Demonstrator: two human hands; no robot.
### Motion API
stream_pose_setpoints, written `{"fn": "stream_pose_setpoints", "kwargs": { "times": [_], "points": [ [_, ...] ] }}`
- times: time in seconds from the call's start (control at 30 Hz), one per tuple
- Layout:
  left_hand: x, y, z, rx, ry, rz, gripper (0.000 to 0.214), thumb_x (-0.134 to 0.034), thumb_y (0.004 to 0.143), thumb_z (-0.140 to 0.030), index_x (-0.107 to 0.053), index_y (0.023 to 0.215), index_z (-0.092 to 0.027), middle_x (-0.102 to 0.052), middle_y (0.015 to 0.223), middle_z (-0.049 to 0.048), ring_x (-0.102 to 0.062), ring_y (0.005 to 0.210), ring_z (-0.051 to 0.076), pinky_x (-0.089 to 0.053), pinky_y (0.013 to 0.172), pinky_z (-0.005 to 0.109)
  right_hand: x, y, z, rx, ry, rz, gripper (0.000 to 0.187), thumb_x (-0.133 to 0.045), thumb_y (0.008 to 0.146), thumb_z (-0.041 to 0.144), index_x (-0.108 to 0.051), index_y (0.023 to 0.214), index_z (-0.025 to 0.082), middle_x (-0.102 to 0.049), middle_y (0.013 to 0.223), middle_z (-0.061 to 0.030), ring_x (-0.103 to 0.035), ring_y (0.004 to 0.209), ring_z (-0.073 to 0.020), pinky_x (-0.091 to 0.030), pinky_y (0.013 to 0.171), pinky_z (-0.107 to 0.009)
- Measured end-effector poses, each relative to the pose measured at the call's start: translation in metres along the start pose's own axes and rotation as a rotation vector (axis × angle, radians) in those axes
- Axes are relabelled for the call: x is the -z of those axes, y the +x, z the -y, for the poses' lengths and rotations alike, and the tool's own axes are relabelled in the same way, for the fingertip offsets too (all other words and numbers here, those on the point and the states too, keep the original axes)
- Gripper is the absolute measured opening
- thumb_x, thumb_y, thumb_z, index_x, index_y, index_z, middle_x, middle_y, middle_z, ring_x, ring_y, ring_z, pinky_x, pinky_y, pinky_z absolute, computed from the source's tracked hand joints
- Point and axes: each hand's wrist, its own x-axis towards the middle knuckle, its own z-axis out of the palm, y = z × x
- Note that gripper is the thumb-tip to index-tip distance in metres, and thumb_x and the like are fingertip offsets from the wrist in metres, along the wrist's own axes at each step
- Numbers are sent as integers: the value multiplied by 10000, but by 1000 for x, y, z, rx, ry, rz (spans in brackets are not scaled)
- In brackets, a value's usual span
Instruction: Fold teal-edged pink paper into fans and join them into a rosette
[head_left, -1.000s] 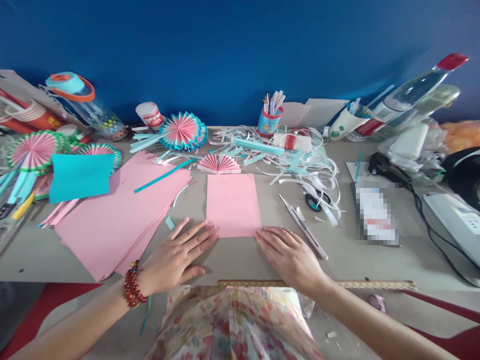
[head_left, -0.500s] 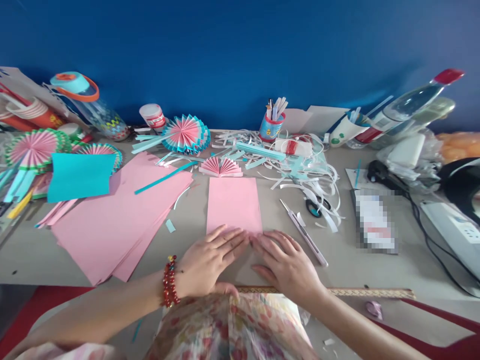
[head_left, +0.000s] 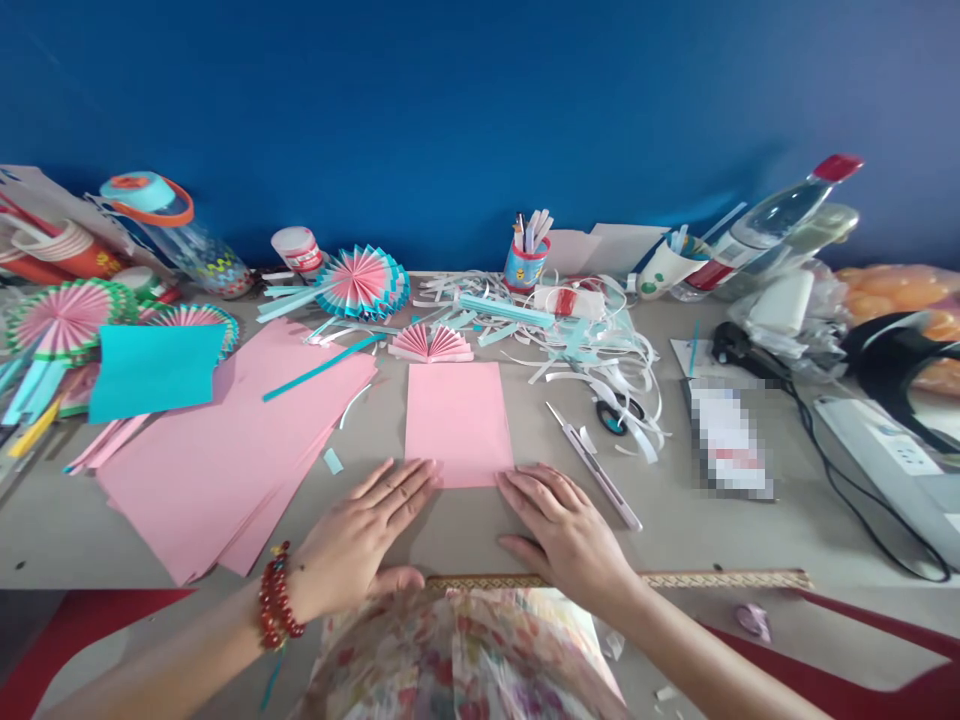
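Observation:
A pink sheet of paper (head_left: 459,420) lies flat on the table in front of me. At its near left corner rests my left hand (head_left: 371,525), palm down, fingers stretched out and thumb apart; a red bead bracelet circles the wrist. My right hand (head_left: 559,520) lies on the near right corner, its fingers extended too. Just beyond the sheet sits a pleated pink paper fan (head_left: 431,344). To the right of it lies a white craft knife (head_left: 596,470).
Larger pink sheets (head_left: 217,450) and a teal sheet (head_left: 154,370) lie left. Behind are a rosette (head_left: 364,280), paper strips (head_left: 555,330), scissors (head_left: 616,416) and a pen cup (head_left: 526,265). A bottle (head_left: 776,215), a blurred-out object (head_left: 731,440) and a power strip (head_left: 892,460) stand right.
My left hand has slid left along the sheet's near edge to its corner, uncovering that edge. My right hand stays at the right corner. The view has shifted slightly.

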Motion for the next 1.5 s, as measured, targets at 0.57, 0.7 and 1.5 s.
{"fn": "stream_pose_setpoints", "kwargs": {
  "times": [0.57,0.7,1.5],
  "points": [
    [-9,-25,-2,151,75,-75,747,-406,970,-548,-156,1563,-170,-259,1605,88,-232,1484,265,-133,1220,467,-2,11,10,-28,-142,-61,385,-656,898,340,-599,1244,181,-644,1212,-73,-519,1111,-268,-398,991,-412],
    [-7,-22,0,137,4,-106,706,-465,974,-461,-180,1557,-183,-288,1597,91,-242,1478,279,-225,1200,480,-2,40,6,52,-226,-43,124,-696,872,304,-644,910,197,-667,934,-44,-562,885,-220,-419,759,-346],
    [34,55,-5,16,-167,-769,376,-536,903,-42,-580,1248,-184,-712,1151,75,-626,1099,204,-509,949,358,8,47,39,45,459,-272,225,-524,923,233,-603,1132,208,-698,937,-86,-668,895,-226,-550,807,-343]
  ]
}}
